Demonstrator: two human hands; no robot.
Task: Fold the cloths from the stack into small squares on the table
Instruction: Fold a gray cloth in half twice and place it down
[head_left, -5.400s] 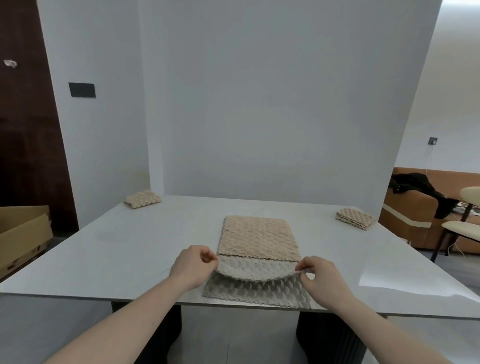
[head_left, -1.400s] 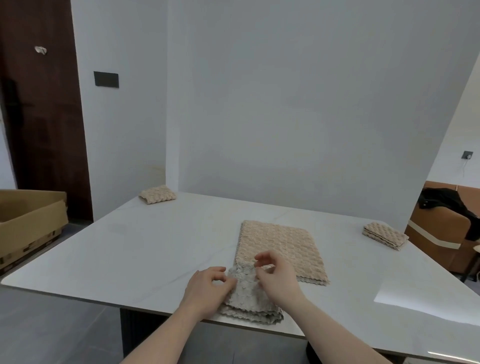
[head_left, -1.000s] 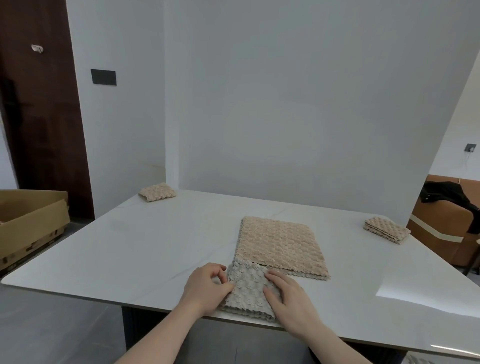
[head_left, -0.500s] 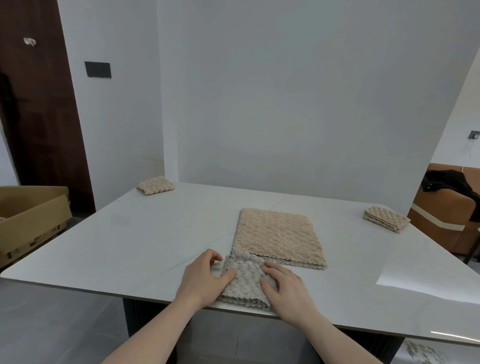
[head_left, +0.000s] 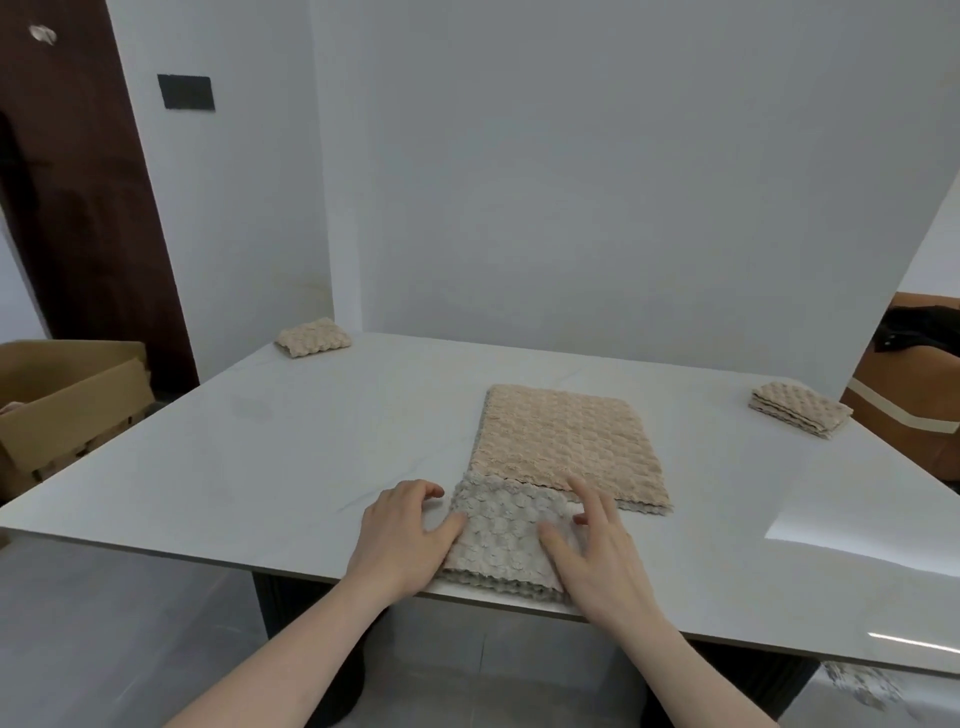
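Note:
A grey textured cloth (head_left: 501, 535), folded into a small square, lies at the near edge of the white table (head_left: 291, 441). My left hand (head_left: 402, 535) rests against its left side with the thumb on top. My right hand (head_left: 592, 551) lies flat on its right part, fingers spread. Just behind it is the stack of beige cloths (head_left: 563, 447), spread flat. A folded beige cloth (head_left: 313, 338) sits at the far left corner. A pile of folded cloths (head_left: 800, 409) sits at the far right corner.
A white wall panel stands right behind the table. An open cardboard box (head_left: 62, 400) stands on the floor to the left. A brown sofa with dark clothing (head_left: 919, 332) is at the right.
The grey cloth went from a half-folded strip to a small square. My right hand came down from pinching above it to lying flat on it, and its fingers have spread; my left hand stays at the left edge.

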